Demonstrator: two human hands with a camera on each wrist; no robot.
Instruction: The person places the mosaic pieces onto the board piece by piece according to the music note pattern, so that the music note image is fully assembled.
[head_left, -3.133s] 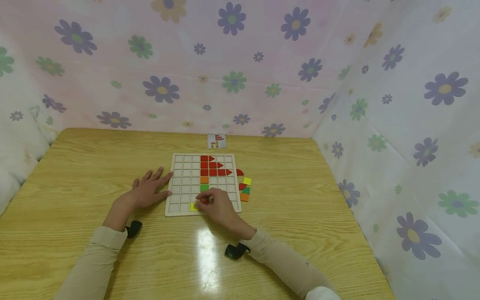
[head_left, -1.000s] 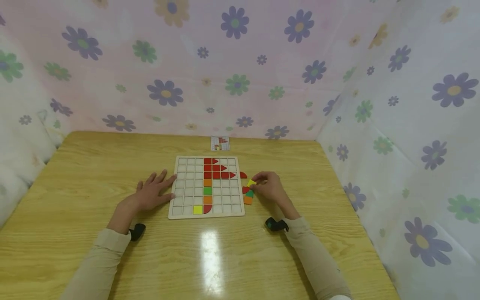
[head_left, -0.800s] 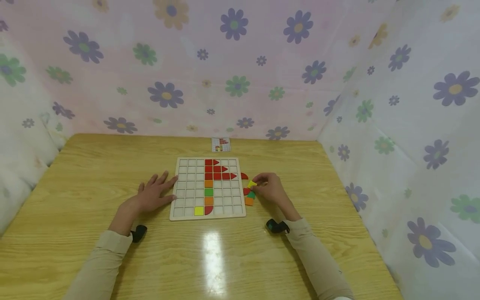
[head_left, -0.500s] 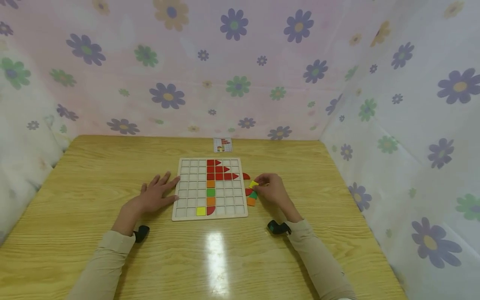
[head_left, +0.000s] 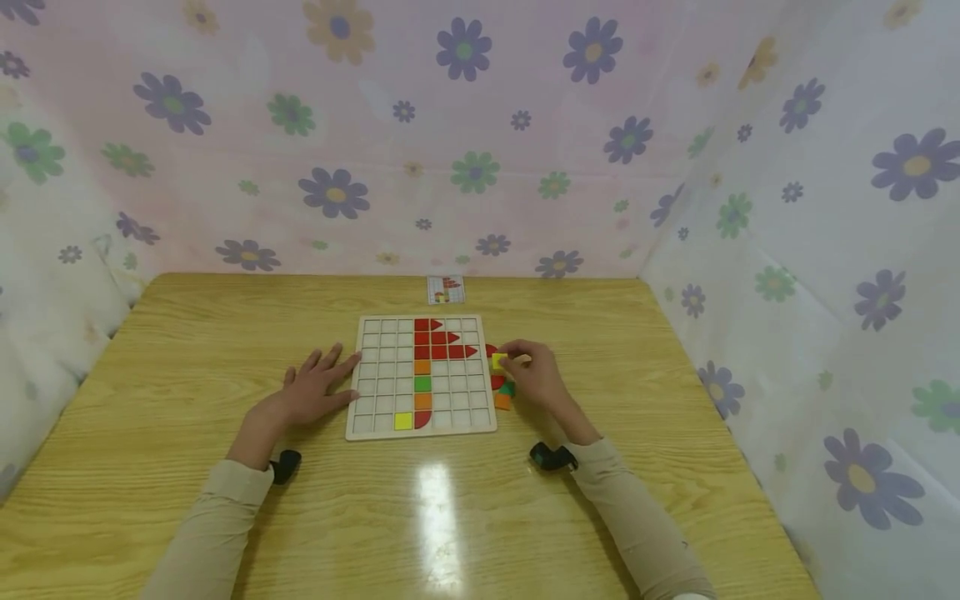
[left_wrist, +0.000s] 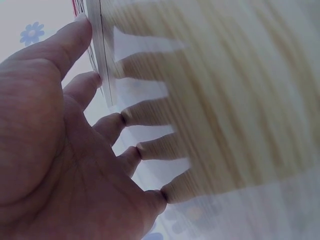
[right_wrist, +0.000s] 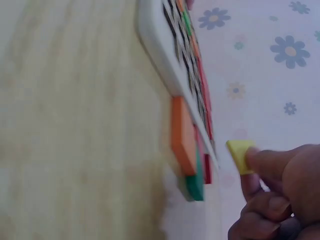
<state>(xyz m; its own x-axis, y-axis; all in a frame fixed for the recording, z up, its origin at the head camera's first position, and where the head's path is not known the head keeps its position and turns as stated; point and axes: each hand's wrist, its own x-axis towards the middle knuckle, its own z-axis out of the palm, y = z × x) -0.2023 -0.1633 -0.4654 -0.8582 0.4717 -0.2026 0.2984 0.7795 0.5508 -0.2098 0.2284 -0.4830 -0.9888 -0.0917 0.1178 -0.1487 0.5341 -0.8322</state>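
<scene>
A pale wooden grid board [head_left: 379, 385] lies on the table with coloured tiles set in some cells. Down one column run red, orange and green tiles, ending in a rounded red tile [head_left: 422, 419] beside a yellow square [head_left: 403, 421]. My left hand [head_left: 309, 393] lies with fingers spread, thumb and index fingertip at the board's left edge. Between thumb and forefinger my right hand [head_left: 536, 372] pinches a yellow square tile [right_wrist: 240, 156], raised off the table in the right wrist view. Below it at the board's right edge lie orange [right_wrist: 183, 137], green [right_wrist: 196, 181] and red tiles.
A small printed card [head_left: 446, 290] showing a coloured grid pattern lies behind the board. Flower-patterned cloth [head_left: 405, 150] rises at the table's back and right side. Black wrist cameras [head_left: 552, 457] sit below both wrists.
The rounded red tile has come into the bottom row. My right hand has gone from the board to the loose tiles and lifted a yellow square, shifting slightly left. My left hand stays at the edge.
</scene>
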